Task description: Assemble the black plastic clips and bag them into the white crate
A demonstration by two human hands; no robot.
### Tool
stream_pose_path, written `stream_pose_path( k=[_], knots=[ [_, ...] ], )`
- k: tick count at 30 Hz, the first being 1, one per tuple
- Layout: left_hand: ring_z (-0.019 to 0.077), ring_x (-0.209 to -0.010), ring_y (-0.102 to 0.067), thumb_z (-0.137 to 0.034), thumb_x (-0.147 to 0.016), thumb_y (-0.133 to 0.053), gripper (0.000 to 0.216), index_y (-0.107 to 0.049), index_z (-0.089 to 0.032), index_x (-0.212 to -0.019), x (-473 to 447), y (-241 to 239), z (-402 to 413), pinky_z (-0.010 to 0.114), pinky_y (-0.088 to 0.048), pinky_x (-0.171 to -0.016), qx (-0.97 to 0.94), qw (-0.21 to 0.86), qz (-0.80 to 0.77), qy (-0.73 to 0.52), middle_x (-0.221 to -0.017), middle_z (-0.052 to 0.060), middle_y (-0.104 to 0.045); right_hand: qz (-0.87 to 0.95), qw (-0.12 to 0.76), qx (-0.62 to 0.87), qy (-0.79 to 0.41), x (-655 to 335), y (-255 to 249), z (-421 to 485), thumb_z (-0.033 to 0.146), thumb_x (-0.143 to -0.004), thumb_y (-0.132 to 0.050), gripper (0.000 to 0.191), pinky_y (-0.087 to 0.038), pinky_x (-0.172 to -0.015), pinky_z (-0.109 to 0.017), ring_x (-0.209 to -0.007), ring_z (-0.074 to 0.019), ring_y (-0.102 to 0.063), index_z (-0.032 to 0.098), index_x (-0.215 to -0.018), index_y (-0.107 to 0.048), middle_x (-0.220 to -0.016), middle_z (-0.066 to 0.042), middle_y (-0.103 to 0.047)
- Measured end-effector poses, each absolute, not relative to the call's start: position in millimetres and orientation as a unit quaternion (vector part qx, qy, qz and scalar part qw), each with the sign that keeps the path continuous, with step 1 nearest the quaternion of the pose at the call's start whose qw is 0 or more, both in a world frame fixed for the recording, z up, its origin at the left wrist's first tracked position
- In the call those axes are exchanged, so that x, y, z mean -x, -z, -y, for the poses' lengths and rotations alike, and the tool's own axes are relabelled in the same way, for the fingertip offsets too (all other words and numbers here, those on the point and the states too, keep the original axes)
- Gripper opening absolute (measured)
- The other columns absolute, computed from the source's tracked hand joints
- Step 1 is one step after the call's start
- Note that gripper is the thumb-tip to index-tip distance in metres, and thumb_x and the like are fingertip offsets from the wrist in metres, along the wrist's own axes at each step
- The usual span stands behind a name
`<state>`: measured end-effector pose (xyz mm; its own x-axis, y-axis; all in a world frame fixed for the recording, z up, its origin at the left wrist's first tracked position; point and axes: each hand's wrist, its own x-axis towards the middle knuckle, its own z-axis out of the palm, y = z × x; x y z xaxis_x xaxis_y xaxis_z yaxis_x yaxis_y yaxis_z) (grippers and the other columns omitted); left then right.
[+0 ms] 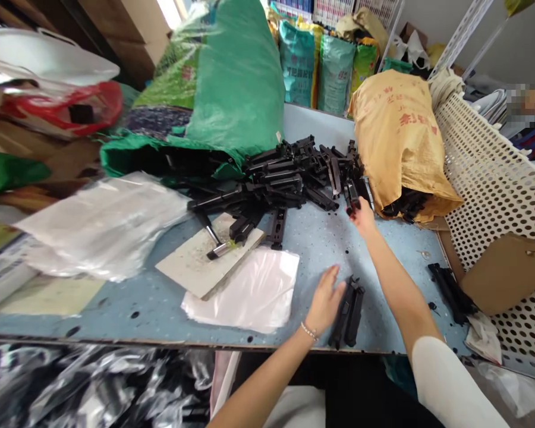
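My left hand (324,302), fingers stretched out and a beaded bracelet on the wrist, hovers or rests just left of a pair of long black plastic parts (348,314) lying side by side near the table's front edge. It holds nothing. Farther off, my right hand (364,219) has its fingers closed on the near end of a black plastic part (352,195) at the right side of a heap of similar black parts (289,172). A brown woven sack (396,131) with more such parts in its mouth stands just right of that hand.
A large green sack (236,77) lies open behind the heap. Clear plastic bags (245,291), a board (205,267) and a brush (220,249) are on the blue table (147,321). A perforated white panel (485,160) borders the right, near more black parts (452,292). Bagged parts (93,386) sit below.
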<state>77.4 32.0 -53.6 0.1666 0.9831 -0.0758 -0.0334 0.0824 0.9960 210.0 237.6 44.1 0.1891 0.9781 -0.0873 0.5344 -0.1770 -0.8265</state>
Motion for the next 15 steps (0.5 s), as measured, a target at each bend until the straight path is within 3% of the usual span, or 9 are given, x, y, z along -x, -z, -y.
stream_pose_path(
  k=[3, 5, 7, 9, 12, 15],
  knots=[
    [0.0302, -0.137, -0.056, -0.066, -0.092, -0.058, 0.070, -0.049, -0.022, -0.146, -62.1, 19.8, -59.5, 0.053, -0.039, -0.120, -0.333, 0.680, -0.383, -0.529, -0.148, 0.018, -0.056, 0.389, 0.441, 0.530, -0.611, -209.4, -34.5, -156.4, 0.060, -0.101, -0.024, 0.061, -0.054, -0.066, -0.031, -0.075, -0.0190, -0.064, 0.016, -0.110, -0.066, -0.085, -0.008, -0.070],
    [0.0295, -0.132, -0.060, -0.076, -0.086, -0.059, 0.082, -0.046, -0.024, -0.148, -57.3, -3.4, -69.2, 0.050, -0.045, -0.116, -0.246, 0.719, -0.310, -0.572, -0.142, 0.016, -0.061, 0.292, 0.425, 0.415, -0.750, -204.1, -24.9, -99.1, 0.064, -0.097, -0.035, 0.059, -0.053, -0.063, -0.032, -0.071, -0.0193, -0.062, 0.016, -0.103, -0.069, -0.078, -0.006, -0.068],
    [0.0292, -0.123, -0.065, -0.076, -0.084, -0.062, 0.085, -0.043, -0.026, -0.150, -53.2, -20.0, -66.7, 0.048, -0.052, -0.107, -0.228, 0.727, -0.281, -0.584, -0.132, 0.013, -0.065, 0.300, 0.377, 0.425, -0.766, -199.4, -19.2, -55.3, 0.063, -0.095, -0.044, 0.053, -0.053, -0.063, -0.034, -0.070, -0.0205, -0.062, 0.017, -0.094, -0.069, -0.077, -0.007, -0.067],
    [0.0277, -0.118, -0.066, -0.069, -0.086, -0.066, 0.083, -0.039, -0.028, -0.152, -48.1, -28.2, -53.3, 0.046, -0.054, -0.103, -0.281, 0.694, -0.313, -0.584, -0.128, 0.010, -0.065, 0.402, 0.394, 0.498, -0.660, -198.3, -21.9, -32.6, 0.064, -0.097, -0.045, 0.051, -0.053, -0.073, -0.037, -0.079, -0.0221, -0.064, 0.019, -0.094, -0.069, -0.084, -0.007, -0.069],
    [0.0266, -0.127, -0.059, -0.061, -0.095, -0.060, 0.074, -0.031, -0.027, -0.154, -41.5, -29.4, -24.8, 0.045, -0.050, -0.108, -0.419, 0.586, -0.385, -0.577, -0.136, 0.012, -0.059, 0.614, 0.456, 0.534, -0.360, -200.3, -39.7, -30.6, 0.069, -0.099, -0.038, 0.054, -0.047, -0.090, -0.043, -0.094, -0.0245, -0.061, 0.023, -0.100, -0.067, -0.096, -0.008, -0.067],
    [0.0268, -0.129, -0.057, -0.056, -0.103, -0.045, 0.062, -0.026, -0.023, -0.151, -40.3, -24.6, -1.7, 0.048, -0.047, -0.110, -0.518, 0.501, -0.407, -0.562, -0.141, 0.017, -0.054, 0.727, 0.444, 0.493, -0.174, -195.7, -57.5, -40.5, 0.064, -0.101, -0.039, 0.048, -0.042, -0.087, -0.044, -0.085, -0.0231, -0.054, 0.024, -0.087, -0.059, -0.085, -0.005, -0.062]
  ],
)
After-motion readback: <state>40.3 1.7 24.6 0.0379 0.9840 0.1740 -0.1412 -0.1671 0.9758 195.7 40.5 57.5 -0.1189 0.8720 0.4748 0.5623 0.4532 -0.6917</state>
